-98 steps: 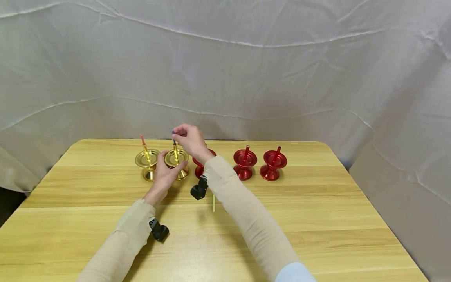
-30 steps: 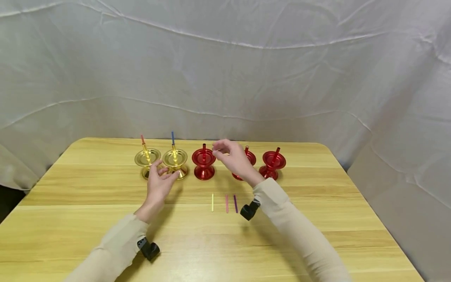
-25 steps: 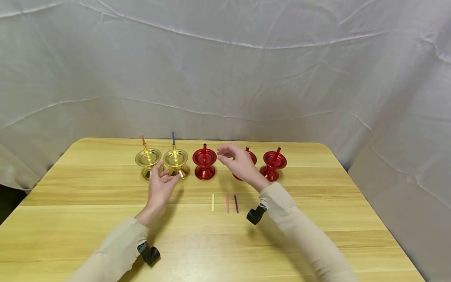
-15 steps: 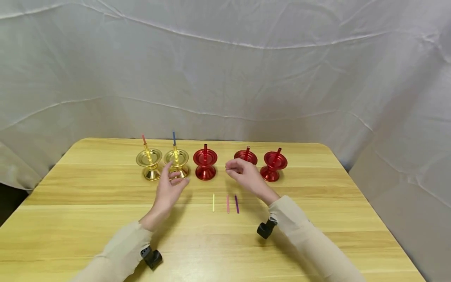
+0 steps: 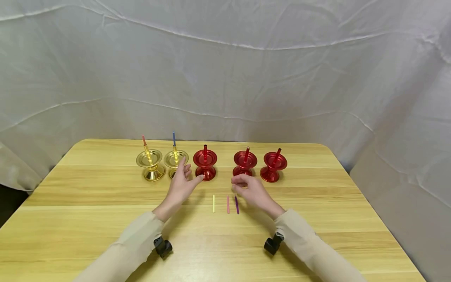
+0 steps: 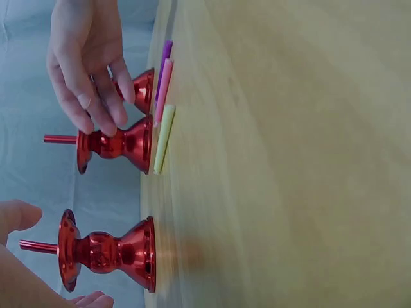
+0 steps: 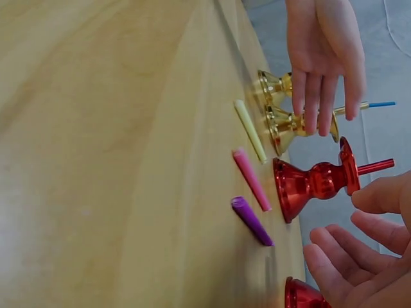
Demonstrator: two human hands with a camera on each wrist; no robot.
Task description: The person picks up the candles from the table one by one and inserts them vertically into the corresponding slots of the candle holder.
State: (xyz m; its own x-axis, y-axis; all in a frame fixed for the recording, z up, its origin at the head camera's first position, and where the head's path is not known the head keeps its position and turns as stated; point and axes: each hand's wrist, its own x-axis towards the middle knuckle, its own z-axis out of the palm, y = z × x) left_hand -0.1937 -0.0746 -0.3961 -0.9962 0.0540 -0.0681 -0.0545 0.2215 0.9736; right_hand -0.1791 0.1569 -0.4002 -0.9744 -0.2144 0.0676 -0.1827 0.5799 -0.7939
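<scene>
Two down, three to go by the look of it: a red stick [image 5: 144,140] and a blue stick [image 5: 174,138] stand in the gold holders [image 5: 153,174], while yellow [image 5: 213,204], pink [image 5: 228,205] and purple [image 5: 237,205] lie on the desk [image 5: 317,235]. This seems the pick-up step. The right hand [image 5: 255,192] hovers just behind the purple one, empty, thumb and fingertips apart by a modest gap; next calls for a fine pinch on one thin stick, and pink and purple lie close enough to get nudged. Over to the left hand [image 5: 181,184]: wide, empty, partly masking the second gold holder; whether it touches anything I can't tell. Three red holders [image 5: 206,172] show bare stems, the leftmost apart from the other pair. A grey curtain [image 5: 225,78] hangs behind.
</scene>
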